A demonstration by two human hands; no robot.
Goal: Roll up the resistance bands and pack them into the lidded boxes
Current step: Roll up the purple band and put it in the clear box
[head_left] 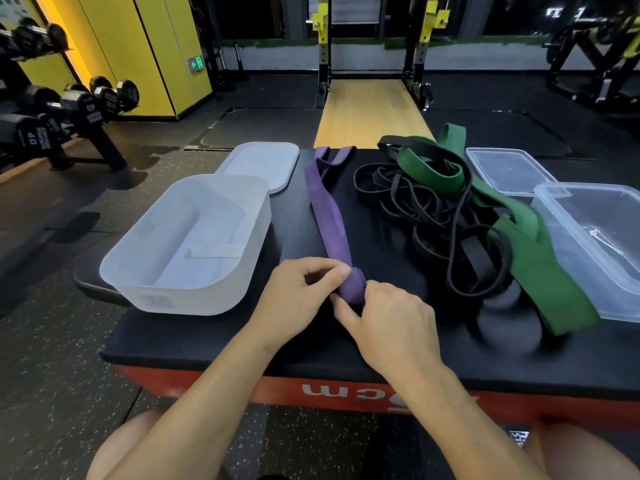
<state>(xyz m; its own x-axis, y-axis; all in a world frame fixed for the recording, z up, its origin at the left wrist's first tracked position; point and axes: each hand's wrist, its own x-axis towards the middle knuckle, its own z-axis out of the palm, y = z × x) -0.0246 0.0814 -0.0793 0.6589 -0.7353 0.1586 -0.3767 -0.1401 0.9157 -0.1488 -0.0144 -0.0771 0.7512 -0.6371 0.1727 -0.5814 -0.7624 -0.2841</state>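
Only 1 view was given: a wide-angle camera worn on the person's head, looking forward and down over a black-topped platform (242, 341). It sat close, both forearms entering from the bottom edge, the left hand (301, 296) and right hand (394, 327) gripping a purple band (329, 216) near mid-frame. Farther off, it faced a squat rack (322, 57) across the gym floor. Straight lines bowed toward the edges.

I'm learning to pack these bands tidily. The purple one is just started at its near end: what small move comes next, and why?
Probably roll it one more turn away from the body. The left hand and right hand pinch only a small roll at the near end of the purple band; the rest lies flat, unrolled. The white box is open, but packing seems premature.
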